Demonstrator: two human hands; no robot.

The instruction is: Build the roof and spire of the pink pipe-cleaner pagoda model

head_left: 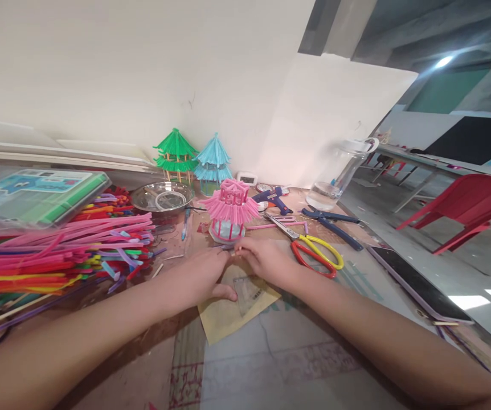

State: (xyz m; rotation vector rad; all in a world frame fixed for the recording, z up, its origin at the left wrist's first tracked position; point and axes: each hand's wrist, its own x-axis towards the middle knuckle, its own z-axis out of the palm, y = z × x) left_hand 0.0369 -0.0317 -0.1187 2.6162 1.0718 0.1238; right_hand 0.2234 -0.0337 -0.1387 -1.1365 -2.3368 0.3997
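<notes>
My left hand (200, 273) and my right hand (266, 259) meet just in front of a pink straw pagoda model (229, 210) on the table. The fingertips of both hands are pinched together at one spot; whatever sits between them is too small to make out. Both hands rest over a tan paper sheet (228, 316) with a small clear plastic bag (249, 293) lying on it. Red and yellow scissors (314, 253) lie right beside my right hand.
A big pile of coloured straws (57, 253) fills the left. A metal bowl (162, 198), green pagoda (176, 152) and blue pagoda (213, 159) stand behind. A blue glue gun (273, 199), dark pliers (335, 223), clear bottle (339, 173) and phone (416, 282) lie right.
</notes>
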